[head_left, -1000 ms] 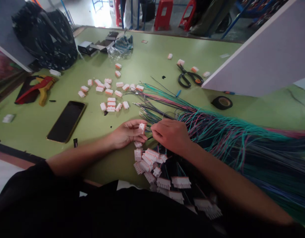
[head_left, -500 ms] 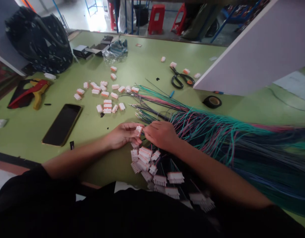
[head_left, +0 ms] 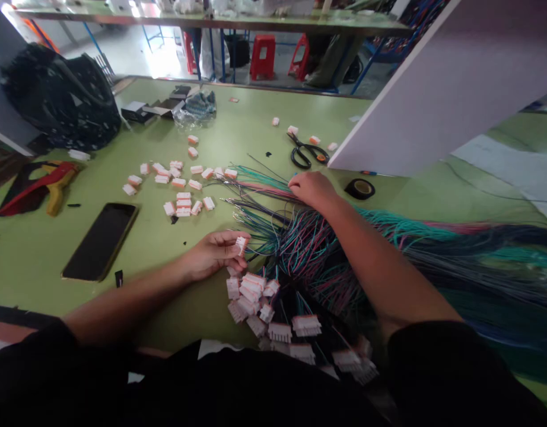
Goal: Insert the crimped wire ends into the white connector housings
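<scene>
My left hand (head_left: 218, 254) pinches a small white-and-orange connector housing (head_left: 241, 245) between thumb and fingers. Reaching over the bundle of thin wires (head_left: 309, 237), my right hand (head_left: 314, 188) has its fingers curled together at the pink and teal strands; what lies between the fingertips is hidden. Bare metal ends of the wires (head_left: 231, 204) point left, beyond my left hand. Below the hands hangs a cluster of white connectors (head_left: 253, 287) with wires fitted. Several loose connector housings (head_left: 183, 201) are scattered on the green table (head_left: 149, 308).
Black-handled scissors (head_left: 307, 155) and a roll of black tape (head_left: 360, 188) lie beyond my right hand. A white panel (head_left: 416, 112) stands at right. On the left are a phone (head_left: 99, 242), a red-and-yellow tool (head_left: 48, 184) and a dark patterned bag (head_left: 62, 98).
My right hand has left the connector in my left hand and moved away, up and right onto the wires. My left hand still holds the connector. The camera view has tilted up slightly.
</scene>
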Tool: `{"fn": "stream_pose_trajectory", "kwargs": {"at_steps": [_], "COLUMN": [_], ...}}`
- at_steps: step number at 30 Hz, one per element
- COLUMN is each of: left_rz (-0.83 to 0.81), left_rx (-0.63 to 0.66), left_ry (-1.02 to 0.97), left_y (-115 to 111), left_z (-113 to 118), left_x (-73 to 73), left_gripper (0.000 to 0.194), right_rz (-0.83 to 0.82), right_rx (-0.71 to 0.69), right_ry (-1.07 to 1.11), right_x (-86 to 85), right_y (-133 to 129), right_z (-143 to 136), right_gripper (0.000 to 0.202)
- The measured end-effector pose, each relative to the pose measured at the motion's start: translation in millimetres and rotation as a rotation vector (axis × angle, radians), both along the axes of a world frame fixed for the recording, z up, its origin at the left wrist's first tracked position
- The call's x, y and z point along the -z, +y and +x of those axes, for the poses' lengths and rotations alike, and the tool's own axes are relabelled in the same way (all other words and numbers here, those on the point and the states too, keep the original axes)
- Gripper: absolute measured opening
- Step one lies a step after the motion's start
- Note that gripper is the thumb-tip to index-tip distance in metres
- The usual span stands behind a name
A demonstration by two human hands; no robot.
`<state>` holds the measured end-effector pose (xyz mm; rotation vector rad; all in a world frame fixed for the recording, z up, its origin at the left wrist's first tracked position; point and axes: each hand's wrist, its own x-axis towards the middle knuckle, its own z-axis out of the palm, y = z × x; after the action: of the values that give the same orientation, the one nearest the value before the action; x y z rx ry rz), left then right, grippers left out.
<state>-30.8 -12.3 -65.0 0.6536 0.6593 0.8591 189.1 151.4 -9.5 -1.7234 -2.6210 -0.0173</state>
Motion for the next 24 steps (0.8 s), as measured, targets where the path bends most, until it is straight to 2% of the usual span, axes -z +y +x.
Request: {"fn": "stream_pose_trajectory", "kwargs": {"at_steps": [4, 8, 10, 13, 16, 18, 20, 22, 24], "left_rz": [0.005, 0.015, 0.011, 0.002, -0.003, -0.006, -0.008, -0.005, -0.005], "left_rx": [0.004, 0.01, 0.012, 0.019, 0.022, 0.019, 0.018, 0.018, 0.014], "left_ry": [-0.01, -0.006, -0.007, -0.012, -0.021, -0.027, -0.029, -0.029, -0.034], "left_y": [0, -1, 0, 1, 2, 2, 2, 2, 2], "left_z": [0, 0, -1, -2, -2, -1, -1, -1, -2], "left_x": [0.5, 1.2, 1.9, 3.2, 4.2, 4.9, 5.8, 6.7, 7.2], "left_gripper": [0.032, 0.031, 0.032, 0.035, 0.036, 0.036, 0.037, 0.038, 0.038], "right_rz": [-0.033, -0.004, -0.007, -0.028, -0.064, -0.128, -0.186, -0.169, -0.102], "right_rx": [0.031, 0.034, 0.092, 0.218, 0.297, 0.267, 0.16, 0.027, -0.035], "right_ry": [-0.218, -0.191, -0.073, 0.307, 0.612, 0.726, 0.805, 0.763, 0.672], "right_x": [7.6, 6.6, 5.5, 4.6, 3.4, 1.1, -2.6, -7.2, -11.9], "right_y": [-7, -10, -6, 2, 7, 4, -4, -12, -13], "right_z": [-16, -18, -13, -3, 3, 0, -11, -26, -41], "right_gripper": [0.033, 0.032, 0.025, 0.015, 0.018, 0.022, 0.025, 0.025, 0.02]}}
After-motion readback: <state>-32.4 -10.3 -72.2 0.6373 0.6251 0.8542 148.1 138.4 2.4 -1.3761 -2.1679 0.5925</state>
